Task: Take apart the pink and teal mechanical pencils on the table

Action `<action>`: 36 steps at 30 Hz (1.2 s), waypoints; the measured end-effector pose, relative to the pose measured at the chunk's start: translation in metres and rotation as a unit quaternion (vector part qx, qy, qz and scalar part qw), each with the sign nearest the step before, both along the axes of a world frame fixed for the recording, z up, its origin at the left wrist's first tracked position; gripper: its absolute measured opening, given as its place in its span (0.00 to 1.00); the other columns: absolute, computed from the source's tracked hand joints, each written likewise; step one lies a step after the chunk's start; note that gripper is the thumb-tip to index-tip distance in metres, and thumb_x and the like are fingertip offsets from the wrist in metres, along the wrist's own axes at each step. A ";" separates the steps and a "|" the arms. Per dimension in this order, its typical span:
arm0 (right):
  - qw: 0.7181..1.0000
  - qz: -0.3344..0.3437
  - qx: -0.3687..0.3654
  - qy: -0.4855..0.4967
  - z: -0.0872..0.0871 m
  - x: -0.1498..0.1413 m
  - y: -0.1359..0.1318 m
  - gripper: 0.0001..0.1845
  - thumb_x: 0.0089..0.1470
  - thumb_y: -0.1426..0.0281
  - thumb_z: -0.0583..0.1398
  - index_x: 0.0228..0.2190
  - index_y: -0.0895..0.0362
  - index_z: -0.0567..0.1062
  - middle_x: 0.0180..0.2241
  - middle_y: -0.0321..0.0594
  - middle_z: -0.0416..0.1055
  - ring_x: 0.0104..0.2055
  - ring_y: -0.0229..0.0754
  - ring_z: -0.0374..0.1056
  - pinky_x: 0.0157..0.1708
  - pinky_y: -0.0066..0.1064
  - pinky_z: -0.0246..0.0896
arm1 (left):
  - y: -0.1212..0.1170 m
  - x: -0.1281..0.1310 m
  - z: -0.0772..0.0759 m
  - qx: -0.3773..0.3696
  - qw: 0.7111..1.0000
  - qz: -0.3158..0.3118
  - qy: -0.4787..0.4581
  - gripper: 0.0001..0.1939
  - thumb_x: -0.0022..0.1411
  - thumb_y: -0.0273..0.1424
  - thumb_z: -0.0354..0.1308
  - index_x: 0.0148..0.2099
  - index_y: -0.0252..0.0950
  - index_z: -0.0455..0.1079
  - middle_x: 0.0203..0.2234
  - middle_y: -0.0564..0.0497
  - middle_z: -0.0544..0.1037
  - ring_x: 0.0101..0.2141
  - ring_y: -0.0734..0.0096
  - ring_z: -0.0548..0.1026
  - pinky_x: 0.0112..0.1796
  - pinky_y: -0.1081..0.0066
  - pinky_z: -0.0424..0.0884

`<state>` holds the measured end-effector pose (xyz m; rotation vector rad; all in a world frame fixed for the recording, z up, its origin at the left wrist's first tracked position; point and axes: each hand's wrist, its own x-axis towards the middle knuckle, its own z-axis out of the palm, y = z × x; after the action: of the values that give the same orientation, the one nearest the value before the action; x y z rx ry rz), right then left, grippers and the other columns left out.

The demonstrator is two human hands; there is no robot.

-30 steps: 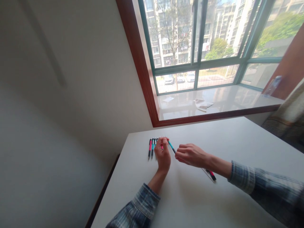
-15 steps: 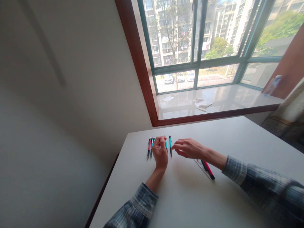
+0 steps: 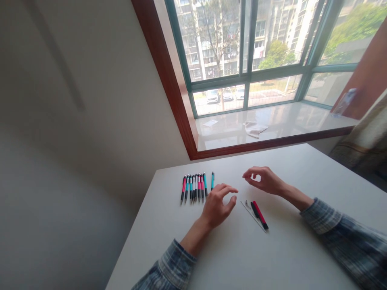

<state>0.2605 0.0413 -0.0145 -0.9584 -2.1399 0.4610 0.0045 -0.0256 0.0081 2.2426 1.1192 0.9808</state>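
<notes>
Loosely bent, my left hand (image 3: pixel 219 204) hovers over the table just right of a row of pens, thumb and index finger apart with nothing between them. Farther back and to the right, my right hand (image 3: pixel 265 180) has its fingers curved toward the thumb, a gap showing between them and no held thing visible. Several pens (image 3: pixel 195 187) in red, turquoise and white lie side by side, tips toward me. One turquoise pen (image 3: pixel 212 180) lies slightly apart, its lower end hidden by my left hand. Between the hands are a red pen barrel (image 3: pixel 260 215), a black part (image 3: pixel 254 210) and a thin refill (image 3: pixel 253 216).
Small metallic pieces (image 3: pixel 247 204) lie by the refill on the white table (image 3: pixel 236 257). Behind it, a window sill (image 3: pixel 278 121) holds a crumpled cloth (image 3: pixel 254 129), a paper (image 3: pixel 211 123) and a clear bottle (image 3: pixel 345 102). A wall (image 3: pixel 105 141) stands at the left.
My hands have drawn away from the row of pens. The left moved right and nearer, its fingers spreading; the right moved right, its fingers curving. More pens now show.
</notes>
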 end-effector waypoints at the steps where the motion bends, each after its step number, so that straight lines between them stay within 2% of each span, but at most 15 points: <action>1: 1.000 0.005 -0.005 0.004 0.001 -0.002 -0.001 0.07 0.60 0.71 0.62 0.37 0.52 0.81 0.34 0.38 0.80 0.31 0.39 0.73 0.34 0.30 0.70 | 0.000 0.001 -0.001 -0.008 1.000 -0.012 0.005 0.10 0.66 0.28 0.58 0.47 0.42 0.77 0.43 0.49 0.80 0.48 0.61 0.76 0.52 0.61 0.71; 5: 0.999 0.023 -0.031 0.010 0.000 -0.012 -0.006 0.07 0.60 0.71 0.61 0.37 0.53 0.81 0.33 0.37 0.80 0.30 0.38 0.72 0.33 0.29 0.69 | 0.004 0.003 -0.002 -0.033 0.999 -0.033 -0.004 0.16 0.65 0.28 0.59 0.55 0.43 0.74 0.52 0.48 0.78 0.55 0.59 0.74 0.59 0.59 0.68; 10: 0.999 0.024 -0.040 0.015 -0.003 -0.016 -0.006 0.07 0.61 0.71 0.61 0.36 0.54 0.81 0.32 0.37 0.80 0.29 0.37 0.71 0.33 0.29 0.68 | 0.013 0.006 -0.004 -0.033 0.999 -0.015 -0.003 0.21 0.66 0.31 0.60 0.61 0.45 0.70 0.59 0.47 0.73 0.61 0.57 0.69 0.64 0.55 0.63; 19: 0.998 0.025 -0.057 0.021 -0.004 -0.016 -0.005 0.09 0.62 0.69 0.60 0.38 0.54 0.82 0.30 0.37 0.80 0.28 0.37 0.71 0.33 0.28 0.68 | 0.015 0.006 -0.008 -0.012 0.998 0.048 0.038 0.21 0.66 0.34 0.61 0.60 0.47 0.70 0.60 0.49 0.73 0.66 0.52 0.62 0.67 0.42 0.51; 26: 0.998 0.023 -0.063 0.020 -0.005 -0.016 -0.005 0.09 0.61 0.69 0.60 0.37 0.54 0.82 0.29 0.36 0.79 0.28 0.37 0.70 0.32 0.28 0.66 | 0.019 0.006 -0.007 0.016 0.993 0.108 0.045 0.18 0.66 0.33 0.60 0.58 0.45 0.71 0.58 0.48 0.74 0.64 0.51 0.63 0.66 0.40 0.51; 28: 0.998 0.023 -0.060 0.022 -0.003 -0.016 -0.006 0.09 0.62 0.68 0.60 0.37 0.55 0.82 0.29 0.36 0.79 0.28 0.36 0.69 0.32 0.28 0.66 | 0.018 0.006 -0.007 0.026 0.994 0.098 0.047 0.18 0.67 0.32 0.59 0.58 0.44 0.71 0.58 0.47 0.74 0.65 0.52 0.63 0.65 0.43 0.54; 31: 0.997 0.027 -0.061 0.027 -0.001 -0.018 -0.007 0.10 0.62 0.68 0.59 0.36 0.56 0.81 0.28 0.37 0.79 0.27 0.36 0.69 0.32 0.28 0.66 | 0.016 0.007 -0.010 0.024 0.997 0.044 0.056 0.20 0.67 0.33 0.59 0.61 0.45 0.69 0.60 0.47 0.71 0.66 0.53 0.61 0.65 0.47 0.59; 33: 0.997 0.030 -0.063 0.029 -0.001 -0.019 -0.008 0.10 0.62 0.68 0.59 0.36 0.56 0.81 0.28 0.37 0.78 0.27 0.36 0.69 0.31 0.27 0.66 | 0.016 0.007 -0.011 0.015 0.998 0.025 0.064 0.22 0.67 0.34 0.60 0.62 0.46 0.67 0.62 0.47 0.69 0.66 0.52 0.60 0.65 0.47 0.59; 36: 0.997 0.028 -0.063 0.029 -0.002 -0.019 -0.007 0.10 0.62 0.69 0.59 0.36 0.55 0.81 0.28 0.36 0.79 0.27 0.36 0.68 0.31 0.28 0.65 | 0.017 0.007 -0.013 0.004 0.997 0.029 0.074 0.24 0.67 0.35 0.60 0.64 0.46 0.66 0.63 0.47 0.68 0.67 0.52 0.59 0.65 0.45 0.57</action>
<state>0.2418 0.0339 -0.0165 -0.9443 -2.1101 0.6493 0.0118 -0.0082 -0.0047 2.3333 1.2508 0.8542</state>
